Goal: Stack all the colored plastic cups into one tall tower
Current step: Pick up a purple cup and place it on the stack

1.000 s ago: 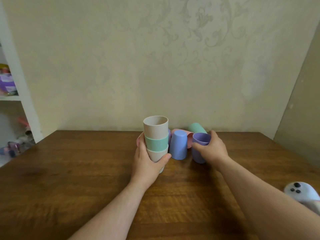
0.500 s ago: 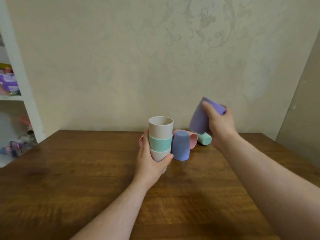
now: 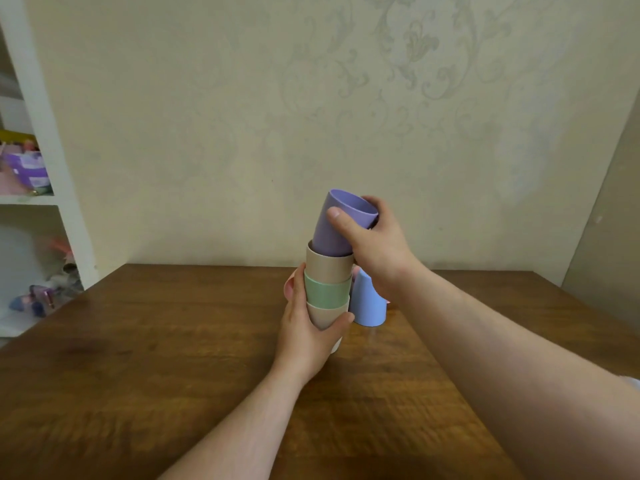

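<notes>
The purple cup (image 3: pixel 341 225) is gripped by the right hand (image 3: pixel 375 244), thumb on its near wall and fingers wrapped behind the rim; it is tilted, mouth up and to the right, with its base now dipped into the mouth of the top beige cup (image 3: pixel 329 268). Half a second ago this cup was held up and well to the right of the stack, clear of it; a second ago it was still down on the table (image 3: pixel 173 375), just being grasped. The stack (image 3: pixel 327 292) is clasped low by the left hand (image 3: pixel 306 336), thumb across the front of the lower beige cup (image 3: pixel 325 313), fingers curled behind; that grip is unchanged across the frames. The mint green cup (image 3: pixel 327 291) sits nested between the two beige ones, just above the left thumb. A whitish base is glimpsed under the left palm; whether that is another cup cannot be told. The blue cup (image 3: pixel 369 304) stands upside down on the table just right of the left hand, below the right wrist, not moved. The pink and green cups seen behind earlier are now mostly hidden by the right forearm.
</notes>
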Available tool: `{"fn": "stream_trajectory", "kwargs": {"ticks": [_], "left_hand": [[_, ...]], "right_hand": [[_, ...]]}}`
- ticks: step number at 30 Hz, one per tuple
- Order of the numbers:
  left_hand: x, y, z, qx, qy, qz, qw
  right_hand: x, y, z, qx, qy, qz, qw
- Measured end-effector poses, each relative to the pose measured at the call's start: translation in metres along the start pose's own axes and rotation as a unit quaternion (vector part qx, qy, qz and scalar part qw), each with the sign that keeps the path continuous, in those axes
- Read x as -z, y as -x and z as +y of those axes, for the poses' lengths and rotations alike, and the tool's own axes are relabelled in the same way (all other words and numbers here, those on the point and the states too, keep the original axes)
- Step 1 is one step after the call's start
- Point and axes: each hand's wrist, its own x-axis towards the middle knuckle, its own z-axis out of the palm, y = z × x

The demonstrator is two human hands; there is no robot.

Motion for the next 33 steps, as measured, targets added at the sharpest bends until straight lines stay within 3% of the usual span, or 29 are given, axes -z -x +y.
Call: {"fn": "stream_trajectory", "kwargs": {"ticks": [6,21,26,28,29,30,31,33], "left_hand": [[0.002,-0.002,0.005,-0.003,-0.005,0.000,1.000],[0.001,0.000,0.006,0.015,-0.003,0.008,1.000],[0.003,0.003,0.005,0.063,0.017,0.006,0.998],[0.004,0.004,0.007,0.074,0.003,-0.002,0.997],[0.004,0.005,0.007,0.079,-0.003,0.001,0.997],[0.004,0.006,0.008,0.084,-0.007,0.004,0.996],[0.004,0.006,0.008,0.089,-0.013,0.005,0.996],[0.004,0.006,0.009,0.097,-0.017,0.009,0.995]], "right_hand": [[-0.002,0.003,-0.002,0.046,0.126,-0.036,0.990],[-0.002,0.010,0.019,0.036,0.131,-0.059,0.989],[0.025,-0.004,0.013,0.003,0.114,-0.154,0.981],[0.040,-0.016,0.016,-0.030,0.081,-0.112,0.990],[0.047,-0.024,0.023,-0.032,0.119,-0.089,0.988],[0.052,-0.030,0.031,-0.021,0.223,-0.085,0.971],[0.055,-0.034,0.040,-0.019,0.350,-0.110,0.930],[0.054,-0.034,0.056,-0.022,0.564,-0.197,0.802]]}}
